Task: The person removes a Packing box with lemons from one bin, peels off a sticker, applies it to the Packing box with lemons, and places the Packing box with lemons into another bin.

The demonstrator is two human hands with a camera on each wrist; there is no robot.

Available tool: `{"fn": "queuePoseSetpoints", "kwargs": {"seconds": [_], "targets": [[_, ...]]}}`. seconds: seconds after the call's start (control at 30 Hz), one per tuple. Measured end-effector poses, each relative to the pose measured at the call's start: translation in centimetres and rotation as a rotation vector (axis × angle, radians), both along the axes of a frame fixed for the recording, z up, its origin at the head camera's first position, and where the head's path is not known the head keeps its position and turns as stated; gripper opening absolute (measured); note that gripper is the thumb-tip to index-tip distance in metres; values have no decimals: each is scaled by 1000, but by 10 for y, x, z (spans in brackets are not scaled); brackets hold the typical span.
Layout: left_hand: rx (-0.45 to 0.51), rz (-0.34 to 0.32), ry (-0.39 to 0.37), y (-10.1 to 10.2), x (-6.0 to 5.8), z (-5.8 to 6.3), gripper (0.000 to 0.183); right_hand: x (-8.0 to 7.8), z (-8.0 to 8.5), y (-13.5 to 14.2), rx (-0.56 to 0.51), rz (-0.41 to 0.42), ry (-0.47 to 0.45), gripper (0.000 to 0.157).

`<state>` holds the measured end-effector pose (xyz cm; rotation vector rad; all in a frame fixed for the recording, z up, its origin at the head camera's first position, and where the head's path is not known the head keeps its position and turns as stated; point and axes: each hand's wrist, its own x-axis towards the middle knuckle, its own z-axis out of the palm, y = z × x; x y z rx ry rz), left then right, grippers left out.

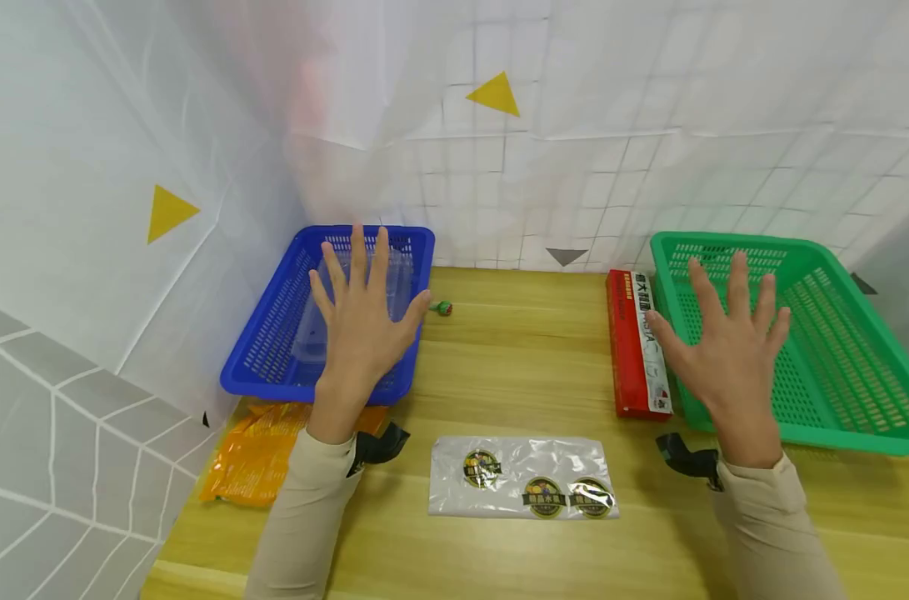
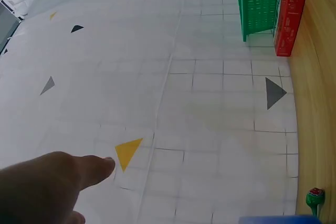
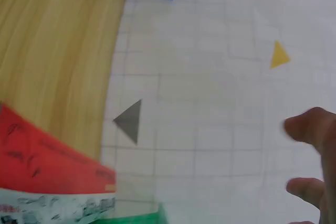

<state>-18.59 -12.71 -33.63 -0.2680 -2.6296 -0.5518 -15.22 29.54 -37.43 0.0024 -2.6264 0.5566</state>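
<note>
Both hands are raised with fingers spread, holding nothing. In the head view my left hand point(image 1: 364, 329) is in front of a blue basket point(image 1: 237, 379), in which a clear plastic container point(image 1: 312, 325) lies. My right hand point(image 1: 731, 358) appears before a green basket point(image 1: 836, 333). Beside that basket lies a red and white pasta box point(image 1: 630, 358). A flat clear plastic bag point(image 1: 521, 479) with round printed labels rests on the table between the forearms. An orange packet point(image 1: 247, 454) sits partly hidden behind the left forearm.
A small green lollipop-like item point(image 1: 443, 308) lies right of the blue basket. White sheeting with a grid and coloured triangles point(image 1: 496, 93) stands behind and left of the wooden table point(image 1: 521, 367). Dark wrist straps point(image 1: 686, 457) show on both wrists.
</note>
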Motion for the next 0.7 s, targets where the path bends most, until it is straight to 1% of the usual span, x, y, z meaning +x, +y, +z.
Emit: {"fn": "queuePoseSetpoints", "kwargs": {"seconds": [0.07, 0.13, 0.2, 0.3, 0.37, 0.43, 0.5, 0.57, 0.6, 0.7], "targets": [[68, -33, 41, 0, 4, 5, 87, 2, 4, -7, -17, 51, 53, 80], [146, -75, 78, -3, 9, 8, 83, 3, 8, -16, -58, 132, 126, 76], [231, -126, 103, -7, 14, 12, 77, 4, 14, -28, -120, 221, 179, 74], [375, -206, 109, -16, 22, 16, 68, 5, 26, -47, -212, 320, 202, 73], [498, -264, 64, -26, 28, 18, 61, 3, 33, -60, -250, 361, 184, 72], [655, -317, -24, -36, 35, 21, 56, 0, 38, -73, -264, 390, 159, 69], [808, -343, -120, -48, 42, 23, 54, -4, 41, -87, -276, 425, 142, 65], [937, -344, -199, -60, 50, 25, 54, -9, 43, -101, -288, 460, 114, 62], [979, -334, -224, -66, 54, 24, 55, -11, 44, -108, -295, 480, 101, 61], [1072, -298, -257, -82, 65, 19, 57, -18, 43, -129, -310, 546, 59, 59]]}}
